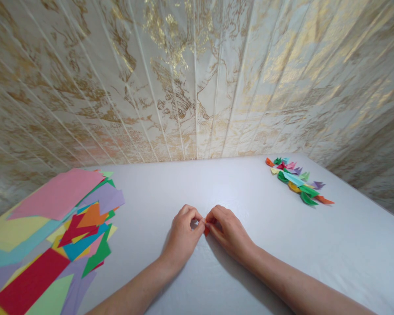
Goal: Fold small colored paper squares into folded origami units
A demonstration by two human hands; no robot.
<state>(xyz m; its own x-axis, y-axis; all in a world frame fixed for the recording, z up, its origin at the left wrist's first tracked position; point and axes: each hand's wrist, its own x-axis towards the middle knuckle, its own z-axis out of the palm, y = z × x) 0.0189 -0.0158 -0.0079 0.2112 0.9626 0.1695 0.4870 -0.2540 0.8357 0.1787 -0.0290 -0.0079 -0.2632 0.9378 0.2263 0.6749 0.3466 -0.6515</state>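
Observation:
Between my two hands is a small folded piece of orange paper, mostly hidden by my fingers. My left hand pinches its left side between thumb and index finger. From the other side, my right hand pinches the same piece, with its fingers curled inward. Both hands meet low over the middle of the white table. How the paper is folded I cannot make out.
Coloured paper sheets lie piled on the left, among them a large pink sheet, a red strip and smaller cut pieces. Several small folded paper figures are grouped at the back right. A gold-patterned curtain hangs behind the table.

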